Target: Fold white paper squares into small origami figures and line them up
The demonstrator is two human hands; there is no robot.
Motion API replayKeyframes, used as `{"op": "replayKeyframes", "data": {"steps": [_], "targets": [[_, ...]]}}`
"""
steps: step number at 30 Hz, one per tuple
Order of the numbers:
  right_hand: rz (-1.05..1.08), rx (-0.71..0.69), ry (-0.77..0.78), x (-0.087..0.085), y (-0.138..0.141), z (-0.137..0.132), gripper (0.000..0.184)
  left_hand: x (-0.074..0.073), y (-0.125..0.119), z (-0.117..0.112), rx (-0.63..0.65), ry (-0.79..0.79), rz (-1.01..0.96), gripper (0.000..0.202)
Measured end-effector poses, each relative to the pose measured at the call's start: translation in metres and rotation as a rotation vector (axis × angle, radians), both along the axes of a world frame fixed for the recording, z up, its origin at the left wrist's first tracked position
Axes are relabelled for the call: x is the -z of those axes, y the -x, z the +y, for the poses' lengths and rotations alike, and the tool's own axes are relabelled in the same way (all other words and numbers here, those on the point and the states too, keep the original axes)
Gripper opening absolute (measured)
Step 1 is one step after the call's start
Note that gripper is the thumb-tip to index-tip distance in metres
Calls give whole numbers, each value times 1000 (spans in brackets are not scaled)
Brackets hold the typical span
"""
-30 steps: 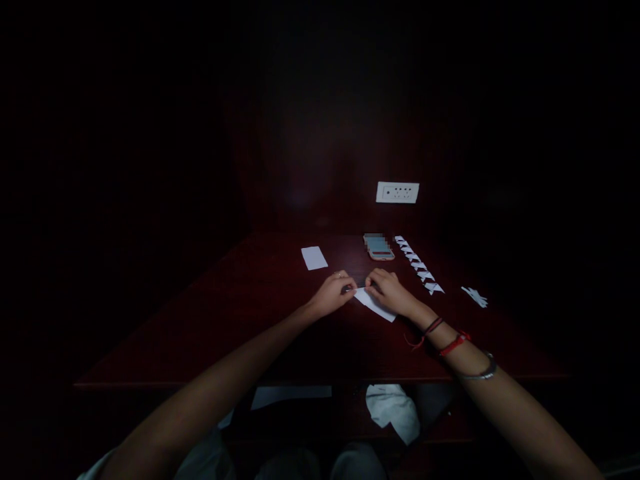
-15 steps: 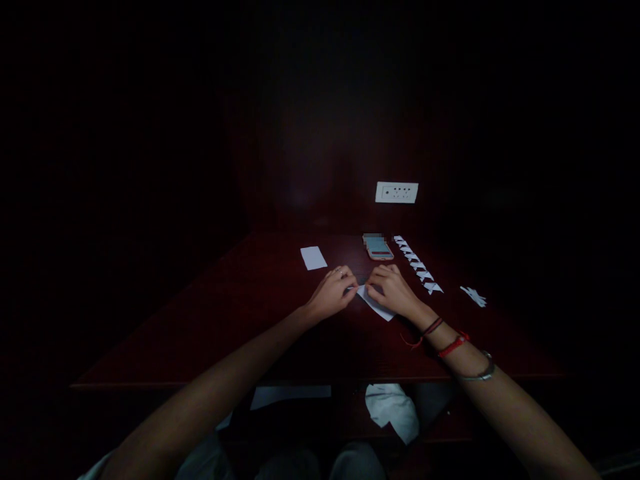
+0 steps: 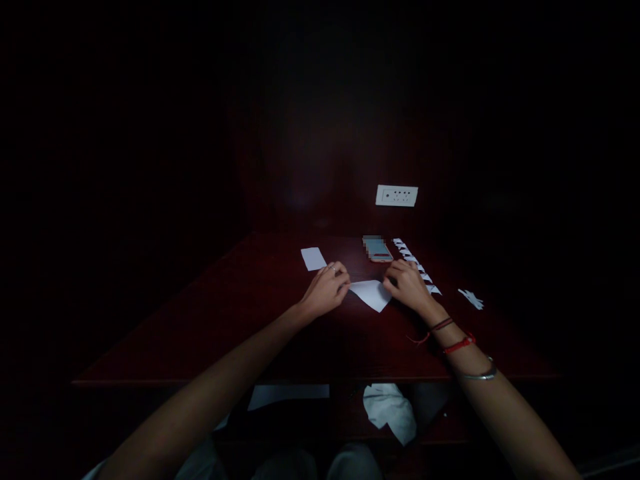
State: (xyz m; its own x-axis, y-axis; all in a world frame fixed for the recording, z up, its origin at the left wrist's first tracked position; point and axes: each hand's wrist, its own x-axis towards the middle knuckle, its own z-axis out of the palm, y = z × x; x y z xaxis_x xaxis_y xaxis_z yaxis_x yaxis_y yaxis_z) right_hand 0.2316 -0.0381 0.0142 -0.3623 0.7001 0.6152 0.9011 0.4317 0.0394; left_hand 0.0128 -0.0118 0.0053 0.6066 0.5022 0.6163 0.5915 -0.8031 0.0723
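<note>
A white sheet of paper [image 3: 373, 295], creased into a pointed shape, lies on the dark red table between my hands. My left hand [image 3: 327, 288] has its fingers closed at the paper's left corner; a ring shows on one finger. At the right corner, my right hand [image 3: 404, 283] pinches the paper with curled fingers. Bracelets circle the right wrist. Beyond the left hand a flat white paper piece [image 3: 313, 259] rests on the table.
A phone [image 3: 378, 249] lies behind the hands. To its right runs a row of small folded papers [image 3: 409, 257], then a pile of thin paper strips [image 3: 471, 299]. A socket plate [image 3: 397, 195] is on the wall. Crumpled pale cloth or paper [image 3: 390, 408] sits below the table edge [image 3: 200, 382].
My hands have moved apart, the left one leftward and the right one rightward. More of the paper between them now shows, spread flatter.
</note>
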Motion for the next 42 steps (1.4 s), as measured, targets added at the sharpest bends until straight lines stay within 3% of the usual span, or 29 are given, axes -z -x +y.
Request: {"op": "replayKeyframes", "data": {"steps": [3,10,28,42], "targets": [[94,45,-15,1,-8,1,20,0,4,2,-26,5,-35,11],[-82,-184,49,0,21,-10,21,1,-4,-3,10,-16,30,11],[-204,-232,6,1,34,-11,24,4,-9,-7,36,-50,81,12],[-71,-201,17,0,28,-7,21,-5,7,7,64,-52,67,9]]}}
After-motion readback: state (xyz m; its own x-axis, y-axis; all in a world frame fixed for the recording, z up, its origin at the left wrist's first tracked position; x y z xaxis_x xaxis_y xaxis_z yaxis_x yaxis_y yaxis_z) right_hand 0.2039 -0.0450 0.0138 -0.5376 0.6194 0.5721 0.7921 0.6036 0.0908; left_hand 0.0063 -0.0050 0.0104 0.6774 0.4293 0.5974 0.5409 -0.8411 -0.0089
